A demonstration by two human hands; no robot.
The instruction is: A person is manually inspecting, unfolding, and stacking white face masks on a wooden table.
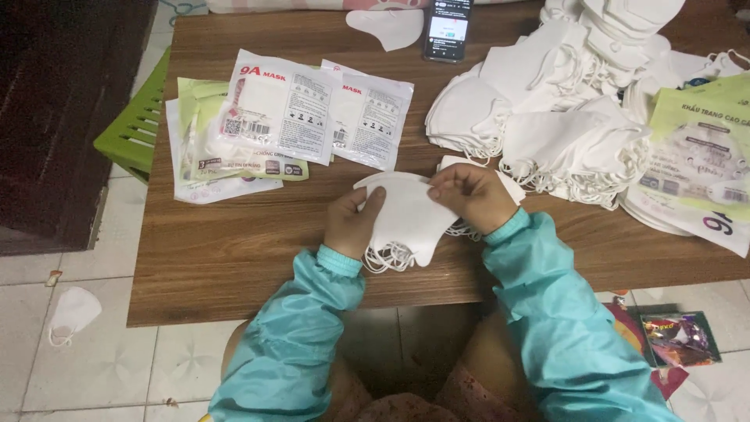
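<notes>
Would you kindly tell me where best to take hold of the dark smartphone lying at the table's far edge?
Probably by the two long edges of the dark smartphone, coming from above: it lies flat, screen up, on the wooden table, long side pointing away, with clear space on either side for a pinch grip.

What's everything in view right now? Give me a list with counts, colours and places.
Held masks: a small stack, exact count unclear, white, in both hands over the table's middle.
Loose mask pile: many, white, table's right half.
Single mask on table: one, white, far edge beside the phone.
Phone: one, dark, screen lit, far edge.
Packed pouches: several overlapping, white and pale green, left of centre.
Empty pouches: a stack, green and white, right edge.
Table: one, brown wood grain.
Stool: one, green plastic, left of the table.
Mask on floor: one, white, lower left tiles.
Wrappers on floor: a few, colourful, lower right.
Left hand: teal sleeve, gripping the masks.
Right hand: teal sleeve, pinching their top edge.
</notes>
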